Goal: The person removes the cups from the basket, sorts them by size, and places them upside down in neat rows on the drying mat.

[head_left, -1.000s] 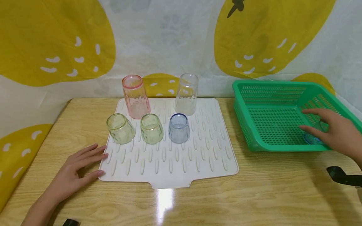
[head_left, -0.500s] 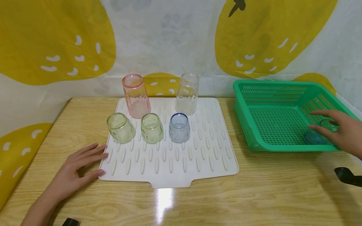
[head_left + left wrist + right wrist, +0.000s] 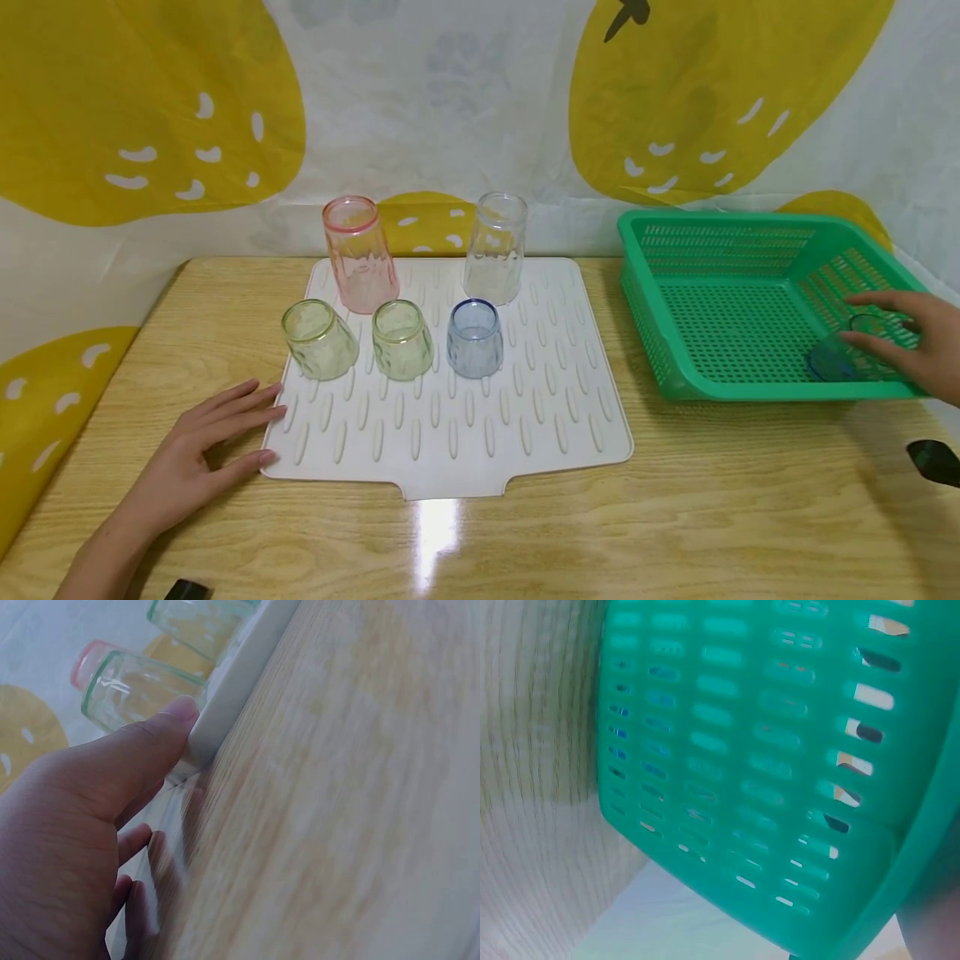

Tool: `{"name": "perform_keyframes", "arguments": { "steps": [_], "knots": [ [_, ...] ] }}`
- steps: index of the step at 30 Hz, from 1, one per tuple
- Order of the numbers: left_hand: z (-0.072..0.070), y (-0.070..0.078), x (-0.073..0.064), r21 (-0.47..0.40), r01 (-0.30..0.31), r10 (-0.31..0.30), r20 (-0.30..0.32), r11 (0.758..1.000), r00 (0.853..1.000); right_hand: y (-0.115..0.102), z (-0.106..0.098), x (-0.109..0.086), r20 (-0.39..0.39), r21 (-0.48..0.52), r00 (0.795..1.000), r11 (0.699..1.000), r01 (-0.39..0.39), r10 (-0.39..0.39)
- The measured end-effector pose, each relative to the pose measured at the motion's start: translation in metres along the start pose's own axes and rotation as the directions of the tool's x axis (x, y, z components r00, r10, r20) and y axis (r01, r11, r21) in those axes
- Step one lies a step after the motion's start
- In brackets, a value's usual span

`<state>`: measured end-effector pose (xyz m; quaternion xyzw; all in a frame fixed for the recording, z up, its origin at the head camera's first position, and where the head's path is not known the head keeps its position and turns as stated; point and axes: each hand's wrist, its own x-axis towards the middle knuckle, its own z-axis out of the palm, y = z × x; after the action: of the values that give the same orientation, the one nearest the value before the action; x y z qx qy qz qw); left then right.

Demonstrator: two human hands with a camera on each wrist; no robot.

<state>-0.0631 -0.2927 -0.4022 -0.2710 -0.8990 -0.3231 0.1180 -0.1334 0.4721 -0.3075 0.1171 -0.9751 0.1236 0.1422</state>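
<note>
My left hand [image 3: 191,454] lies at the left edge of the white ridged mat [image 3: 540,417], fingers spread and fingertips touching it; the thumb [image 3: 180,709] meets the rim in the left wrist view. On the mat, two green glasses [image 3: 402,346] and a blue glass [image 3: 476,342] form a front row. Behind them stand a tall pink glass [image 3: 362,258] and a tall clear glass [image 3: 495,254]. My right hand [image 3: 918,333] reaches into the green basket [image 3: 645,333], thumb and fingers apart, beside a dark-rimmed glass [image 3: 870,323] and a blue round glass piece [image 3: 829,360].
The basket's slotted wall fills most of the right wrist view, with blue showing through its slots. A wooden table [image 3: 525,542] carries everything. A patterned cloth [image 3: 450,108] hangs behind. Black strap ends [image 3: 933,461] show near both wrists.
My right hand has shifted to the right inside the basket, uncovering more of the blue piece and the dark-rimmed glass. The left hand and the glasses on the mat have stayed put.
</note>
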Motion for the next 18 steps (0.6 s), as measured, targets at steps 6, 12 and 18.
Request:
{"name": "perform_keyframes", "arguments": {
  "steps": [6, 12, 18],
  "knots": [
    [0.0, 0.001, 0.0, -0.001, 0.002, -0.002, -0.005, 1.0, 1.0, 0.005, 0.0, 0.0, 0.021, -0.032, 1.0, 0.999, 0.007, -0.006],
    [0.0, 0.001, 0.0, -0.007, 0.011, -0.011, -0.001, 1.0, 1.0, 0.009, 0.001, 0.0, 0.02, -0.05, 0.999, 0.998, 0.036, -0.035],
    [-0.001, 0.001, 0.0, -0.004, 0.014, -0.014, 0.001, 1.0, 1.0, 0.016, 0.002, 0.0, 0.039, -0.022, 0.998, 0.999, 0.042, -0.041]
  ]
}}
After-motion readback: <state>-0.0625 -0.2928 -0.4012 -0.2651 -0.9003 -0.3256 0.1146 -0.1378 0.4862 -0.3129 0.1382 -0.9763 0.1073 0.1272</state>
